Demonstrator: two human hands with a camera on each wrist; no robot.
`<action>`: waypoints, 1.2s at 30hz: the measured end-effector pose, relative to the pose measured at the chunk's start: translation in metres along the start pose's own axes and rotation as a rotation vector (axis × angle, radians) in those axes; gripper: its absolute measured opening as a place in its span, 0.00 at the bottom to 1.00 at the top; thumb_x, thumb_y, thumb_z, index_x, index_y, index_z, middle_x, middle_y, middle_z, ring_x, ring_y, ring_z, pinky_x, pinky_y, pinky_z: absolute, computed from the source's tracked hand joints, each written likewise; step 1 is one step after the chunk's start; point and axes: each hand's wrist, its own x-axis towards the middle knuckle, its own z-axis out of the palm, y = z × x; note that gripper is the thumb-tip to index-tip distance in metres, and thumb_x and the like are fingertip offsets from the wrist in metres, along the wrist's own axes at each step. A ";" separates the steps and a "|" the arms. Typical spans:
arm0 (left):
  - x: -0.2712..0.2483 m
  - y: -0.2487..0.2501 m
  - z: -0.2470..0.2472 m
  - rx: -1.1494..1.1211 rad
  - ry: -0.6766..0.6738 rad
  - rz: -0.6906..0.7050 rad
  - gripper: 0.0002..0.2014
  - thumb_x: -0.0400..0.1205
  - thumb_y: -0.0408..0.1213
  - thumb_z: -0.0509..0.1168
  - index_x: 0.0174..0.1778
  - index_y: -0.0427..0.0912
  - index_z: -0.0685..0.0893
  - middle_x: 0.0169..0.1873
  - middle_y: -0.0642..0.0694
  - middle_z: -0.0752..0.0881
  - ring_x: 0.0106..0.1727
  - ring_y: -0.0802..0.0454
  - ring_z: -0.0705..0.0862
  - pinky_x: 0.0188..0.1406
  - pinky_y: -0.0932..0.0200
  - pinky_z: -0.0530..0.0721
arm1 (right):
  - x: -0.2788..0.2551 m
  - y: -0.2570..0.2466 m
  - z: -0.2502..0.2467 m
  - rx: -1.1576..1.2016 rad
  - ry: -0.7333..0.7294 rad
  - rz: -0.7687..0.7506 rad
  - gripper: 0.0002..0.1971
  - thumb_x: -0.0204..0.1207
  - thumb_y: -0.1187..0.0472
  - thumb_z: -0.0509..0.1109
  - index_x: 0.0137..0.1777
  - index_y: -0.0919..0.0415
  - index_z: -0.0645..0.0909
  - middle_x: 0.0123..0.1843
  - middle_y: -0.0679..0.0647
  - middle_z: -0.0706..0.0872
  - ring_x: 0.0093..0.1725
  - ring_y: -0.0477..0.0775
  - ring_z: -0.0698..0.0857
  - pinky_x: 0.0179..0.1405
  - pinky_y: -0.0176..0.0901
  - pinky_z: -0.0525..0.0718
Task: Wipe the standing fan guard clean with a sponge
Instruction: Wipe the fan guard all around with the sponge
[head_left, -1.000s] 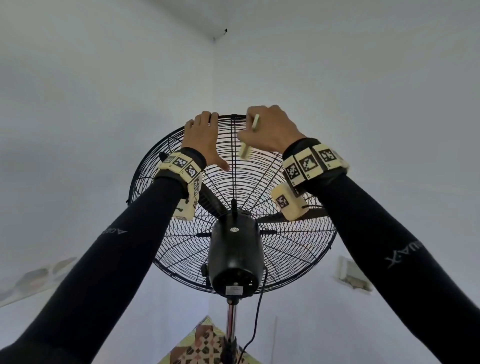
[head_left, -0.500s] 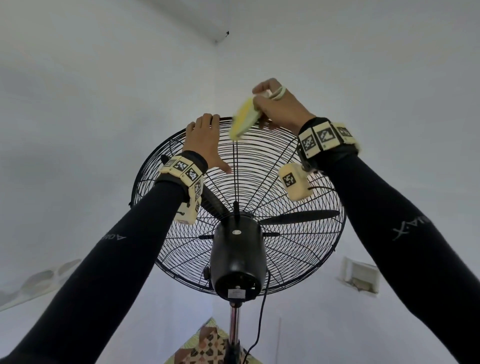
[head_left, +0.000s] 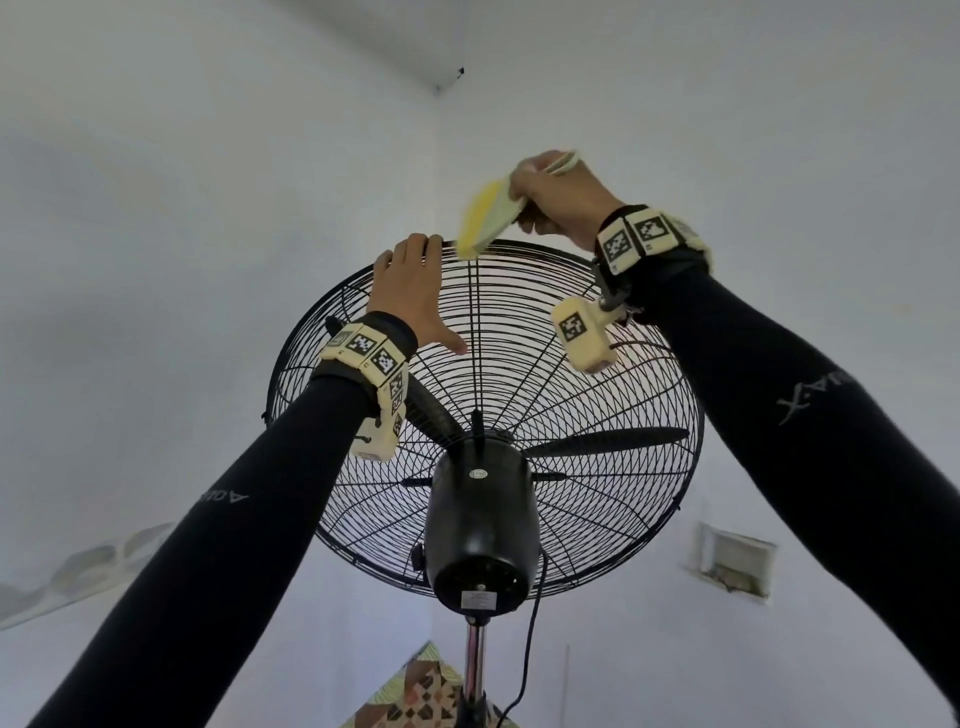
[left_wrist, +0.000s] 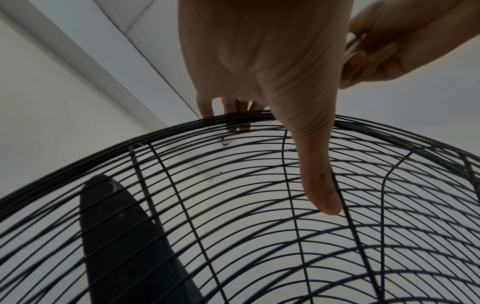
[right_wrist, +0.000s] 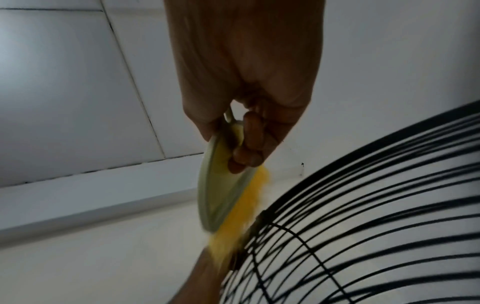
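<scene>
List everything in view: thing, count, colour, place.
fan guard: one, black wire, centre, on the stand
fan blades: two visible, black, inside the guard
motor housing: one, black, behind the guard's centre
stand pole: one, silver, below the motor
power cord: one, black, hanging beside the pole
sponge: one, yellow with pale backing, lower edge at the guard's top rim
wall recess: one, white, lower right wall
patterned surface: one, multicoloured, bottom centre
left hand: on the guard's top, fingers over the rim
right hand: above the guard, gripping the sponge
</scene>
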 end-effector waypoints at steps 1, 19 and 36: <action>0.000 -0.002 0.000 -0.007 0.003 -0.002 0.71 0.56 0.69 0.84 0.87 0.36 0.55 0.82 0.38 0.65 0.83 0.37 0.64 0.85 0.39 0.61 | 0.002 0.004 0.004 0.003 -0.009 0.028 0.08 0.77 0.69 0.67 0.36 0.61 0.79 0.30 0.59 0.82 0.23 0.53 0.80 0.17 0.34 0.71; -0.001 -0.002 0.000 -0.013 -0.007 -0.002 0.72 0.56 0.68 0.84 0.87 0.36 0.54 0.83 0.36 0.64 0.84 0.36 0.62 0.86 0.37 0.59 | -0.020 0.047 -0.049 0.081 0.215 0.253 0.05 0.79 0.67 0.67 0.50 0.68 0.82 0.34 0.58 0.83 0.21 0.49 0.80 0.19 0.35 0.73; -0.004 -0.011 0.004 -0.050 0.040 -0.007 0.71 0.54 0.73 0.82 0.87 0.43 0.57 0.79 0.40 0.66 0.77 0.32 0.68 0.83 0.32 0.61 | 0.016 0.008 0.015 0.075 0.285 0.066 0.11 0.74 0.60 0.74 0.54 0.65 0.88 0.44 0.58 0.91 0.41 0.59 0.94 0.42 0.51 0.94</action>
